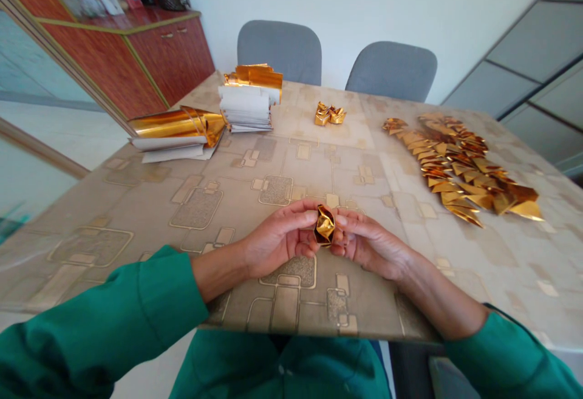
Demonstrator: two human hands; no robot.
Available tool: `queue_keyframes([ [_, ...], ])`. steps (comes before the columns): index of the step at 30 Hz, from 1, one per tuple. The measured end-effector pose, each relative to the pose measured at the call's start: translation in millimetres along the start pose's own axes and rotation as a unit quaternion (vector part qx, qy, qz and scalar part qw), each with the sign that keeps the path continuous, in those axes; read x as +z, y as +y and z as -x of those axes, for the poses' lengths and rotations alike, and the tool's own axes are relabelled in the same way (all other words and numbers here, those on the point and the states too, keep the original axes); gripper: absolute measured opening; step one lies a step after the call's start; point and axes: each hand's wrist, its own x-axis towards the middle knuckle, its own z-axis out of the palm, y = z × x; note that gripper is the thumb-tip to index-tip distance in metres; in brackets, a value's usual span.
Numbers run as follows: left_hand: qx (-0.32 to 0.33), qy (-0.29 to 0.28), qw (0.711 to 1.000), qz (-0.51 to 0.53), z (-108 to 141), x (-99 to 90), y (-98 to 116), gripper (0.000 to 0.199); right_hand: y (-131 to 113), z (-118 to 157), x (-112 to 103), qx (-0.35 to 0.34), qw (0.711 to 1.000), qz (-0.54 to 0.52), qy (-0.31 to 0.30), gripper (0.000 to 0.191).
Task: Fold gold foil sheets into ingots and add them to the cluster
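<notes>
A small folded gold paper ingot (325,225) is held above the table near its front edge. My left hand (289,227) pinches its left side, thumb on top and fingers curled beneath. On the other side, my right hand (364,235) grips it in the same way. The piece has a raised, crumpled-looking middle inside an angular rim. Farther back on the table sit finished-looking gold paper ingots (330,114), close together. To the right lie overlapping rows of flat, pointed folded gold paper pieces (455,165).
Stacked gold and white paper sheets (248,104) stand at the back left, beside a rolled gold bundle (175,124) on white sheets. A patterned cloth covers the table (195,208). Two grey chairs (279,50) stand behind it, and a reddish wooden cabinet (168,53) is at the left.
</notes>
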Motion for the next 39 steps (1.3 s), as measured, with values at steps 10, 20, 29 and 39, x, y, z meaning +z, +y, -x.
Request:
queue_keyframes([
  [10,0.032,0.044,0.998,-0.024,0,3.6,-6,0.024,-1,7,9,-0.086,0.983,0.16,0.018,0.022],
  [20,0.016,0.018,0.998,-0.055,0,5.7,-10,0.023,2,6,11,-0.082,0.977,0.192,0.046,0.02],
  [29,0.09,0.102,0.99,0.037,-7,-1.4,0,0.026,2,2,7,-0.215,0.938,0.264,0.069,0.034],
  [39,0.137,0.105,0.981,-0.085,-10,-4.9,1,0.033,8,-16,-8,-0.362,0.808,0.431,0.173,0.011],
])
